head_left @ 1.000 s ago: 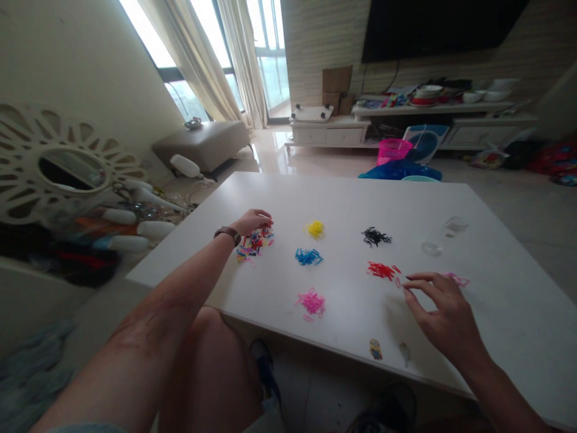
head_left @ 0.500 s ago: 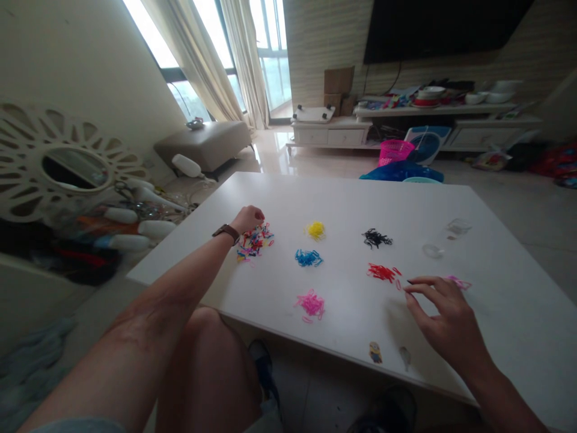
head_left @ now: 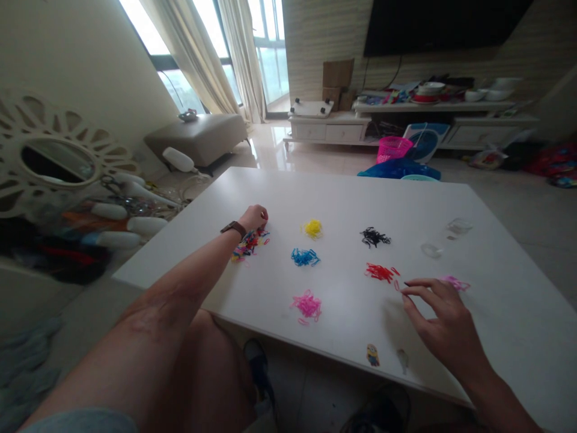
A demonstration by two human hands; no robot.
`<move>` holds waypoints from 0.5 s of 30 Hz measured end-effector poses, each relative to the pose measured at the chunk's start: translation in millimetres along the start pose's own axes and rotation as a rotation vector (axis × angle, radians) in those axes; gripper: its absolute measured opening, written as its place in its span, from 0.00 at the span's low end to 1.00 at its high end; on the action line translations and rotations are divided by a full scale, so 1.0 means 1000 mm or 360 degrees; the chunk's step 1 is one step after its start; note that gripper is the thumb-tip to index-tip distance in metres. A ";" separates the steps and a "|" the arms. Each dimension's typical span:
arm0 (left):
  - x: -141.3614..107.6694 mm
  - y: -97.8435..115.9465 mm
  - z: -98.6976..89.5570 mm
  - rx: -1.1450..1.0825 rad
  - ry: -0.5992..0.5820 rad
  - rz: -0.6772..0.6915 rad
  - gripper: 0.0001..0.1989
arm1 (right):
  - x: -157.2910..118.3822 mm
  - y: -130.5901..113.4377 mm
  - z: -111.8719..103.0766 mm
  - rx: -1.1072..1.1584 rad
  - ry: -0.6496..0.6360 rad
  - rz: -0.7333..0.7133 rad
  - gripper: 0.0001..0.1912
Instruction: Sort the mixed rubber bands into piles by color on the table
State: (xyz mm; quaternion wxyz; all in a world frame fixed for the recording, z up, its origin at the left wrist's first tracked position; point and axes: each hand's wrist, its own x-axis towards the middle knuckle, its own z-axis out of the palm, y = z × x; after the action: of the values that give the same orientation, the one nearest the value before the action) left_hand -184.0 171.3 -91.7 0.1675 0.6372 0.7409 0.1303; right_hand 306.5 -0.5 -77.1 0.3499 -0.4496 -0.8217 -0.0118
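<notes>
My left hand (head_left: 253,218) at the mixed bands (head_left: 247,245), nine o'clock of the blue pile (head_left: 305,257).
Its fingers curl in, grip unclear; my right hand (head_left: 444,313) nearly closes thumb to forefinger, four o'clock of the red pile (head_left: 381,272).

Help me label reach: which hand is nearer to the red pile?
Right. The right hand is just right of the red pile; the left hand is far to its left, at the mixed-colour pile.

White table (head_left: 351,204): yellow (head_left: 312,228), blue (head_left: 305,257), black (head_left: 374,237), red (head_left: 381,272) + pink band piles (head_left: 307,305), mixed pile (head_left: 247,245)
</notes>
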 end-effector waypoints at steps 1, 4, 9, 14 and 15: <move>0.000 0.003 0.000 -0.0016 0.0024 0.0035 0.10 | 0.000 0.000 0.000 0.0003 -0.0004 0.0002 0.03; -0.007 0.019 0.000 -0.0095 0.0106 0.0234 0.08 | 0.000 -0.001 -0.001 0.0016 -0.0003 0.0013 0.03; -0.066 0.063 0.016 -0.0296 -0.0322 0.0664 0.05 | -0.002 -0.005 0.001 0.0050 -0.0026 0.0013 0.03; -0.146 0.088 0.047 -0.0713 -0.0784 0.0684 0.06 | -0.002 -0.010 0.004 0.0081 -0.0075 0.0013 0.03; -0.156 0.090 0.052 -0.0766 -0.0826 0.0663 0.06 | -0.002 -0.011 0.004 0.0083 -0.0080 0.0010 0.03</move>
State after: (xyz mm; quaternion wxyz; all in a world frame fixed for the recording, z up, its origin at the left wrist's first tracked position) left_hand -60.9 29.9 -89.2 0.4632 0.7278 0.4777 0.1659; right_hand 296.6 -7.3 -78.5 0.3409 -0.4431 -0.8288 0.0221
